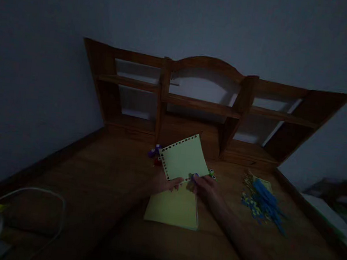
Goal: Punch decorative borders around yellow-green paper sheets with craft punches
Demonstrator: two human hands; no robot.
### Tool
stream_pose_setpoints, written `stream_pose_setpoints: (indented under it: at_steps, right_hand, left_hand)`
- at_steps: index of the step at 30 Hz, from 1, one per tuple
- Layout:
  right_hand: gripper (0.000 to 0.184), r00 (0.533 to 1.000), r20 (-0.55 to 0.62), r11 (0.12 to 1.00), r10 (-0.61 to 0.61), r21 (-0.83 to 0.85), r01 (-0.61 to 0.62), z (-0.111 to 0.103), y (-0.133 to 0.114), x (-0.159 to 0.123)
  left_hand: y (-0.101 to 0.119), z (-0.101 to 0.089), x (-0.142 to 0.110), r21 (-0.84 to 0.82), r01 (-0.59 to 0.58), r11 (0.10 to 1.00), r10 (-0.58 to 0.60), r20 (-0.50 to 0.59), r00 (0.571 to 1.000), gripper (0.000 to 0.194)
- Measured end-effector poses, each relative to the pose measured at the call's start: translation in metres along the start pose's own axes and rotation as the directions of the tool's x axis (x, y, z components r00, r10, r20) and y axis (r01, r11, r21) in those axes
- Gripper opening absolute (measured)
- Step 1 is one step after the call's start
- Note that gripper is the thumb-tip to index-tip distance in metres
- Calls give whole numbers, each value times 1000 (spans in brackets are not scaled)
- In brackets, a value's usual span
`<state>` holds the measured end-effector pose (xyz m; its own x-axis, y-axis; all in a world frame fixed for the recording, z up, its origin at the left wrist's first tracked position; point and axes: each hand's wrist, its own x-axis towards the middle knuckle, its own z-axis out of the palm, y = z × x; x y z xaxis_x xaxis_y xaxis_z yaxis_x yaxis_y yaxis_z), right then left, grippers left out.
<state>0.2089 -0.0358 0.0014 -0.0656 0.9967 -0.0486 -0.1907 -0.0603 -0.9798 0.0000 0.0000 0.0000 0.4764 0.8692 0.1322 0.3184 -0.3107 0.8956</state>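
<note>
I hold a pale green paper sheet (pixel 186 158) with a row of punched holes along its edges, tilted up above the wooden desk (pixel 100 180). My left hand (pixel 163 182) pinches its lower left edge. My right hand (pixel 206 188) is closed on a small blue punch (pixel 194 176) at the sheet's lower right edge. Beneath my hands lies a stack of yellow-green paper (pixel 173 208). The room is dim.
Small purple and red punches (pixel 156 153) sit behind the sheet, a green one (pixel 211 174) at its right. A pile of blue and yellow paper strips (pixel 261 199) lies at the right. A white cable (pixel 29 201) curls at the front left. A wooden shelf hutch (pixel 201 100) stands at the back.
</note>
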Motion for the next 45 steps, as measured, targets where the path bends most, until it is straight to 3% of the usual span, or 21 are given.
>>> stream_pose_setpoints:
  at_steps: [24,33,45]
  right_hand:
    - [27,998,31,997,-54,-44,56,0,-3,-4]
    - [32,995,50,992,-83,-89,88,4,-8,-5]
    - [26,997,71,999,-16,47,13,6,-6,-5]
  left_hand:
    - [13,-2,-4,-19,-13,1000,13,3,1000,32]
    - [7,-2,-2,-69,14,998,-14,0,1000,31]
    - [10,-4,-4,-114,0,993,10,84,996,38]
